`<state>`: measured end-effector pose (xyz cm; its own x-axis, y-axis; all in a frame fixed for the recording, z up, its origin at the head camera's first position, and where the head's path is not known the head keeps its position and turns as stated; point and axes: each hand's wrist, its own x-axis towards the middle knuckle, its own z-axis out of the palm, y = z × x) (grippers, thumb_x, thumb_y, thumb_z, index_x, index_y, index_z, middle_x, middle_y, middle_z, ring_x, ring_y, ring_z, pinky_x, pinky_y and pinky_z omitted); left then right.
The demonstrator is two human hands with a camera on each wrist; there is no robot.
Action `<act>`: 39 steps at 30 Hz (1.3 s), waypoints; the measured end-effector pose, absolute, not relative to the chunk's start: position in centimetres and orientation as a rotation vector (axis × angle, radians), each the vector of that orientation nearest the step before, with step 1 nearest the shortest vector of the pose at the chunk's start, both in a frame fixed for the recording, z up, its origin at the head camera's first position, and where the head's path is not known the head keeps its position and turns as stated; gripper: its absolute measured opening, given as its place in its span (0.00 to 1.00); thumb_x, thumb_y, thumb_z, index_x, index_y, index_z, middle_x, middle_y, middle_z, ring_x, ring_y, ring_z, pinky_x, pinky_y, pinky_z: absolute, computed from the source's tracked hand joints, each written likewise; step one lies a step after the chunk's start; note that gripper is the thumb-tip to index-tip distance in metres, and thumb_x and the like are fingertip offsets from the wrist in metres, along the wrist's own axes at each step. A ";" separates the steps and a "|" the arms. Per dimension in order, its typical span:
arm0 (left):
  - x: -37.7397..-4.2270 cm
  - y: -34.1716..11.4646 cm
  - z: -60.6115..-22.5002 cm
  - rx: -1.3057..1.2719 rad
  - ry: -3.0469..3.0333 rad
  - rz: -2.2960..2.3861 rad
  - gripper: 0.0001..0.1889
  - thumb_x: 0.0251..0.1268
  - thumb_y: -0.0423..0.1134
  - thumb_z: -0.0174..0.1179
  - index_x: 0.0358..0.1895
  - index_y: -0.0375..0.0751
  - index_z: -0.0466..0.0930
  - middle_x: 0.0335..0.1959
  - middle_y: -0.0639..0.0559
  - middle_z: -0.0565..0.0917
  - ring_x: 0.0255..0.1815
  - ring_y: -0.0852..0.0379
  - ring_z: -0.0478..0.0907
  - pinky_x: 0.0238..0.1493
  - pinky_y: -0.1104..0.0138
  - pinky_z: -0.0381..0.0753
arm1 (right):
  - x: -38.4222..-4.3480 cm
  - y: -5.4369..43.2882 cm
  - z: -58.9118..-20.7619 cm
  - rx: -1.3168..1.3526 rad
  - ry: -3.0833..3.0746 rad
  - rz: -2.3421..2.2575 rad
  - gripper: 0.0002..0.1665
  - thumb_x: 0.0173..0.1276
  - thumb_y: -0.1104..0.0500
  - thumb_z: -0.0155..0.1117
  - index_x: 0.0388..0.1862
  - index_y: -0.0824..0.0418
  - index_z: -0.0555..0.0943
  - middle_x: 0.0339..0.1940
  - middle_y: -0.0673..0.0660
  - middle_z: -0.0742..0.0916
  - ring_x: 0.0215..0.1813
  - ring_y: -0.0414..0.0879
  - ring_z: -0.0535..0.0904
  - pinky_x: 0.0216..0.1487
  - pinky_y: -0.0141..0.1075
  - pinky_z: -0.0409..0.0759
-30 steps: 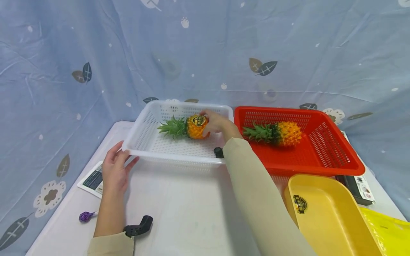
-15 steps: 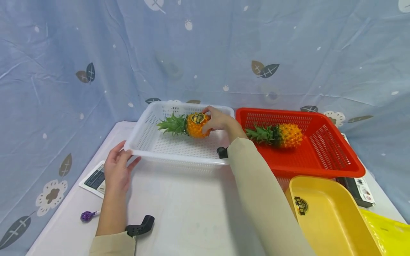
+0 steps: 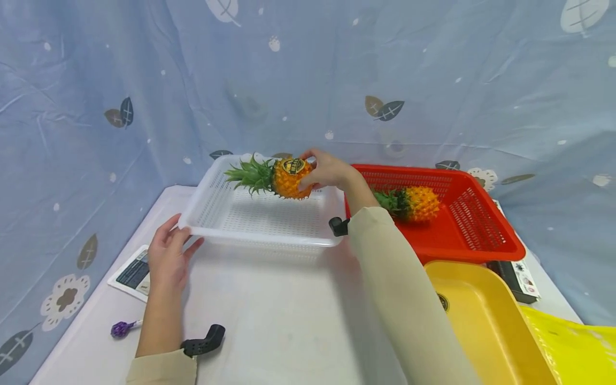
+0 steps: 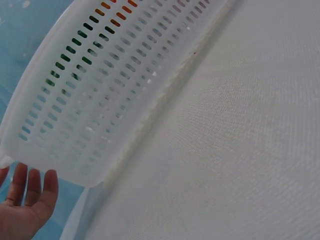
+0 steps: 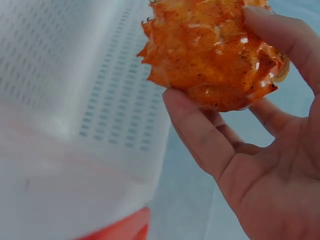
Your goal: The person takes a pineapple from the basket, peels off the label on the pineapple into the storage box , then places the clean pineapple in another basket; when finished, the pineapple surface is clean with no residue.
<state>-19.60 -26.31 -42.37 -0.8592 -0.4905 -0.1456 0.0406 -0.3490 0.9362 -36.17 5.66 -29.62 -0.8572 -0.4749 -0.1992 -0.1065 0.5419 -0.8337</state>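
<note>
My right hand (image 3: pixel 329 171) holds a pineapple (image 3: pixel 284 183) by its orange base, thumb on one side and fingers on the other. The fruit lies sideways above the white perforated basket (image 3: pixel 260 235), its green leaves pointing left and a black-and-gold label on its body. Close up in the right wrist view, the fingertips press on the spiky orange skin (image 5: pixel 210 55). My left hand (image 3: pixel 168 256) grips the rim at the basket's front left corner. In the left wrist view its fingers (image 4: pixel 34 187) reach up to the basket's end wall.
Beside the white basket sits a red basket (image 3: pixel 452 243) with another pineapple (image 3: pixel 421 203) inside. In front of it are a yellow bin (image 3: pixel 481 321), a yellow packet (image 3: pixel 577 342) and a dark box (image 3: pixel 517 283). A white tablet-like item (image 3: pixel 132 274) and a purple-headed stick (image 3: pixel 120 329) lie at left.
The right hand has lifted the pineapple up off the floor of the white basket. The left hand keeps its hold on the basket corner. The head view has shifted slightly.
</note>
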 end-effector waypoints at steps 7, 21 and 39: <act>-19.4 -26.3 -42.3 0.577 -1.557 -2.268 0.26 0.77 0.39 0.59 0.75 0.53 0.70 0.64 0.56 0.76 0.61 0.57 0.77 0.47 0.69 0.88 | -34.1 6.0 -28.8 -0.482 2.412 -1.282 0.45 0.60 0.62 0.77 0.72 0.55 0.65 0.60 0.62 0.79 0.58 0.55 0.81 0.61 0.47 0.86; -19.5 -26.3 -42.5 0.579 -1.495 -2.301 0.26 0.77 0.35 0.57 0.75 0.50 0.69 0.60 0.56 0.76 0.57 0.58 0.78 0.43 0.69 0.89 | -29.6 8.7 -27.4 -0.367 2.388 -1.386 0.46 0.61 0.57 0.78 0.75 0.49 0.65 0.68 0.60 0.74 0.58 0.53 0.82 0.60 0.45 0.86; -19.6 -26.6 -42.5 0.586 -1.491 -2.325 0.26 0.76 0.38 0.61 0.74 0.53 0.71 0.62 0.57 0.76 0.58 0.59 0.78 0.39 0.69 0.89 | -24.4 12.1 -26.3 -0.420 2.556 -1.240 0.44 0.57 0.52 0.80 0.70 0.47 0.68 0.65 0.55 0.76 0.63 0.52 0.77 0.58 0.50 0.86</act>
